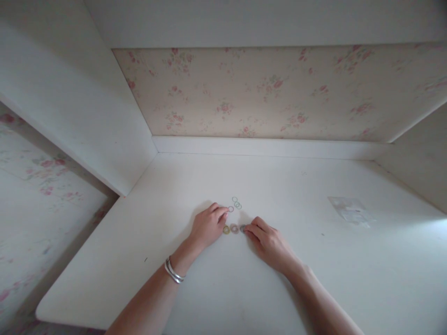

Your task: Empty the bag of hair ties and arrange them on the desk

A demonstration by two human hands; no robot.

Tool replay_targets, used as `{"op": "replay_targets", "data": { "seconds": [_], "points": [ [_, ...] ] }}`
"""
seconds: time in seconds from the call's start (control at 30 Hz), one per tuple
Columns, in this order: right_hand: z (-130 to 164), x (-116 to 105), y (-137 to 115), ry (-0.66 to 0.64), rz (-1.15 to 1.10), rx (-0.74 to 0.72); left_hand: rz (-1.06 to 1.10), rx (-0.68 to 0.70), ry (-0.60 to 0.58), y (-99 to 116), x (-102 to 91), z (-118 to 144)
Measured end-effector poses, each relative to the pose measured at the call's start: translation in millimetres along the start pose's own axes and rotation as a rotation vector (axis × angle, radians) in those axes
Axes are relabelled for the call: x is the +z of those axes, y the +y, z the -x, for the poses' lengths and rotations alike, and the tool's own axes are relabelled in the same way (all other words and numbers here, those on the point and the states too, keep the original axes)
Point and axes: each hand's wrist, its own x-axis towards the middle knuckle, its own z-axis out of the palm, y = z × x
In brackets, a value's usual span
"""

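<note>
Several small coloured rubber rings lie on a white desk (244,284). My left hand (208,225) rests on the desk with its fingertips touching a pink ring (231,209). My right hand (267,241) lies beside it, fingertips on a dark ring (242,228). Between the hands sit a yellow ring (226,229) and a pinkish ring (234,228) in a row. A little farther back lie greenish rings (237,203), apart from both hands. A silver bracelet (173,271) is on my left wrist.
A small clear plastic bag (350,210) lies flat on the desk at the right. White side panels (87,116) flank the desk, and floral wallpaper (279,93) backs the alcove. The desk's rounded front left corner (44,309) drops off to the floor.
</note>
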Motion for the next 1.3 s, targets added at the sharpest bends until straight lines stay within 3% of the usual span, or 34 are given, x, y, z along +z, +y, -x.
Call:
{"op": "replay_targets", "data": {
  "seconds": [0.27,0.6,1.03,1.17,1.3],
  "points": [
    [0.3,0.6,0.6,0.055,-0.083,0.003,-0.067,-0.005,-0.040,-0.2,0.7,0.1],
    [-3.1,-1.9,7.8,0.311,-0.118,0.120,-0.054,-0.005,-0.052,2.3,-1.7,-4.2],
    [-4.3,1.7,13.2,0.328,-0.178,0.148,-0.002,0.025,-0.069,-5.6,-3.5,-8.3],
    [-4.6,1.2,13.0,0.315,-0.190,0.151,0.075,0.048,-0.018,5.3,-5.7,-4.8],
    [-4.9,2.0,13.9,0.320,-0.187,0.148,0.071,0.140,-0.060,26.4,-8.0,3.2]
  ]
}}
